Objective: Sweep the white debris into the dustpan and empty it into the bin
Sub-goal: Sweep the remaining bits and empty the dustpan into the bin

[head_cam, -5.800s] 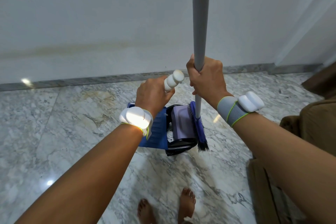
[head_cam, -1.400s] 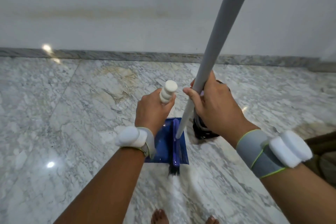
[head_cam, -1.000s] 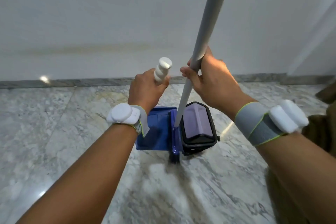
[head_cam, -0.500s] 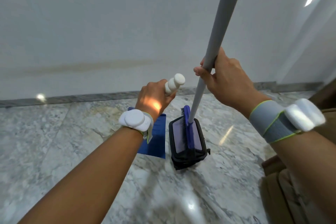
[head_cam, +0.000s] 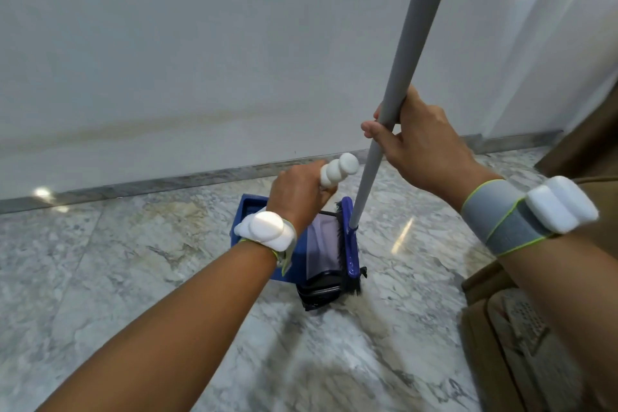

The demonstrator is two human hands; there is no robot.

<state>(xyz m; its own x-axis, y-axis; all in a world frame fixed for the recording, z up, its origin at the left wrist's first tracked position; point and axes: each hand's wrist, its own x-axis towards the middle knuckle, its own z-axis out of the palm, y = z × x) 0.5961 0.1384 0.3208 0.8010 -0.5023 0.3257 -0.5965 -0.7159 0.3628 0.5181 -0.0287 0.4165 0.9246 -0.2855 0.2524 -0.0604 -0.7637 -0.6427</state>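
My left hand [head_cam: 299, 192] grips the white ribbed top of the dustpan handle [head_cam: 338, 169]. Below it the blue dustpan [head_cam: 249, 214] shows past my wrist, held close to the left side of the small black bin [head_cam: 321, 288], which has a pale purple liner. My right hand [head_cam: 419, 147] is closed on the grey broom pole [head_cam: 401, 77], which leans up to the right. The blue broom head [head_cam: 349, 244] with black bristles lies along the bin's right rim. I see no white debris on the floor; the dustpan's inside is mostly hidden by my wrist.
The marble floor [head_cam: 133, 278] meets a white wall [head_cam: 200, 43] at a grey skirting strip. A brown upholstered seat [head_cam: 535, 328] stands close on the right. Both wrists carry white sensor bands.
The broom head has slid from the middle of the bin opening to its right rim. My left hand with the dustpan handle has shifted right, over the bin. The view has tilted slightly.
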